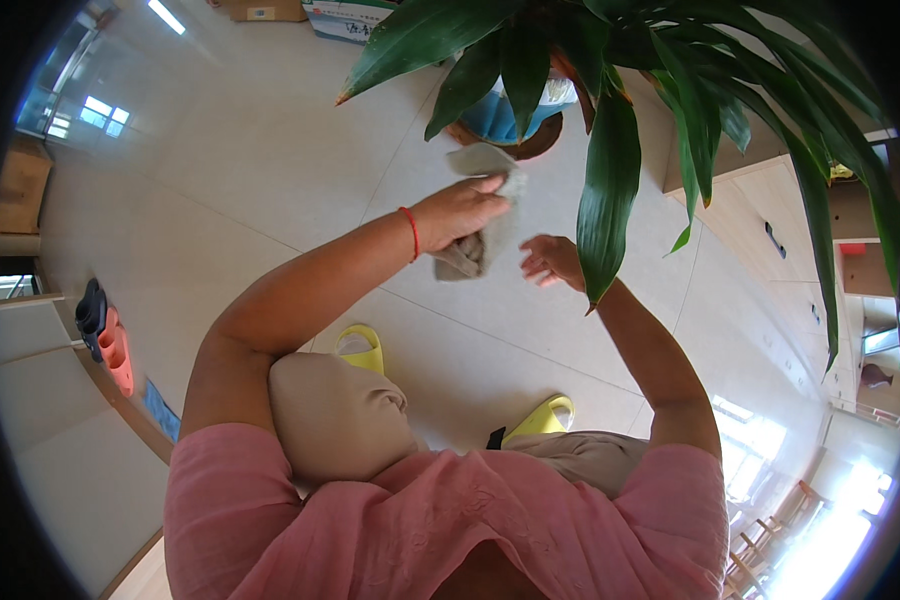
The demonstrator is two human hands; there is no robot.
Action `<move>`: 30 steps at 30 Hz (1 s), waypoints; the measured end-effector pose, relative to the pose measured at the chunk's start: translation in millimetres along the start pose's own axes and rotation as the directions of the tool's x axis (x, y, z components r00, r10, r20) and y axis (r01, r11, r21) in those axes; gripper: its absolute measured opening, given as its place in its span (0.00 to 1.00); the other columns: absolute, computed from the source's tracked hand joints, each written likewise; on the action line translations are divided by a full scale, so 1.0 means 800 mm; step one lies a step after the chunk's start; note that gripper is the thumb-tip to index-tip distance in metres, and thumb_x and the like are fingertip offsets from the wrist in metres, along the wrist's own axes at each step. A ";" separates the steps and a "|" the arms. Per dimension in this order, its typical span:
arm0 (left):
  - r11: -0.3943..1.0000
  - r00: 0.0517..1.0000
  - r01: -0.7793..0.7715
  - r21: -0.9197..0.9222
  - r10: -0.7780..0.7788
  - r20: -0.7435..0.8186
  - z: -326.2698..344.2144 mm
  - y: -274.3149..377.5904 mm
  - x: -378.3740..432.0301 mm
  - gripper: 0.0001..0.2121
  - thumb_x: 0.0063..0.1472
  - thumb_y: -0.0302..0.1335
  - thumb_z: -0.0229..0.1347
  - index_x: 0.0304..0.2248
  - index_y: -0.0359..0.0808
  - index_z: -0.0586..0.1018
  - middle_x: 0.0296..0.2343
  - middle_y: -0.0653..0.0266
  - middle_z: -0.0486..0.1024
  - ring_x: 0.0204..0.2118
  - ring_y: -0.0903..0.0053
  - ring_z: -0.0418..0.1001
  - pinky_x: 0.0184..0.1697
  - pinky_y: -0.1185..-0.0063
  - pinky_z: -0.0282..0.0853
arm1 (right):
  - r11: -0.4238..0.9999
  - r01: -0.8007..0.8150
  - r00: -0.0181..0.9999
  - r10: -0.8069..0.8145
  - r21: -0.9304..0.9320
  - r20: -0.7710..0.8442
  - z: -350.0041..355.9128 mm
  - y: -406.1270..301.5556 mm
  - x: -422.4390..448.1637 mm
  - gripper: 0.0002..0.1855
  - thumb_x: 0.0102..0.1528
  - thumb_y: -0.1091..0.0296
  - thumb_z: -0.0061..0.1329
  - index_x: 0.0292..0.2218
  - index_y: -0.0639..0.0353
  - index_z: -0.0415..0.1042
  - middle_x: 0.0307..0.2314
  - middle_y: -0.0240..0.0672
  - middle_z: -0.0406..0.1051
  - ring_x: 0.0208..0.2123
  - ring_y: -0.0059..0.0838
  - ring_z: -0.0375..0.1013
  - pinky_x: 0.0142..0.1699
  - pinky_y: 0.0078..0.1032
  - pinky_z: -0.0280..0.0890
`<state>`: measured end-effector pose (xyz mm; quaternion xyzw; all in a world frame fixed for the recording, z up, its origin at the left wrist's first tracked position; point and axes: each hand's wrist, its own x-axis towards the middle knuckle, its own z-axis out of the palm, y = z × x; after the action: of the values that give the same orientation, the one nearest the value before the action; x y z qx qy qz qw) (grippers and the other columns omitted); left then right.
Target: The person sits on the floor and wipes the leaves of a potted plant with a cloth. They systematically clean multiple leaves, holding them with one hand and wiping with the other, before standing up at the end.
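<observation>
My left hand (459, 214), with a red cord around the wrist, grips a crumpled greyish cloth (461, 259). Part of the cloth sticks up beyond the fingers and part hangs below them. To the right, my right hand (557, 259) is held in the air with loosely curled, parted fingers and nothing in them. A long leaf (610, 195) of a potted plant hangs in front of part of that hand's wrist. Beyond the cloth stands the blue pot (499, 118) on a brown saucer (536, 142). Leaves hide much of the pot.
Pale tiles (270, 180) cover the floor. Wooden drawers (757, 217) line the right side. Slippers (116, 349) lie by a white panel (67, 420) at left. Cardboard boxes (268, 10) stand at the back. My feet wear yellow slides (540, 420).
</observation>
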<state>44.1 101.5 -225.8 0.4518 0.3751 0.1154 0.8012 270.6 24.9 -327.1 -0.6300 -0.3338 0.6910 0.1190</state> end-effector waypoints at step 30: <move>0.862 0.932 -0.356 -0.360 0.355 -0.070 -0.009 0.092 0.043 0.10 0.59 0.31 0.47 0.39 0.39 0.72 0.32 0.67 0.73 0.32 0.82 0.69 0.35 0.79 0.66 | 0.698 0.673 0.730 -0.680 0.242 -0.070 0.048 -0.191 -0.177 0.36 0.39 0.68 0.57 0.49 0.65 0.58 0.42 0.38 0.64 0.44 0.27 0.64 0.49 0.25 0.59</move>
<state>73.7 165.6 -185.5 0.3553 0.2576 0.3292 0.8361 220.2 45.0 -122.3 -0.4343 -0.4530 0.6431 0.4388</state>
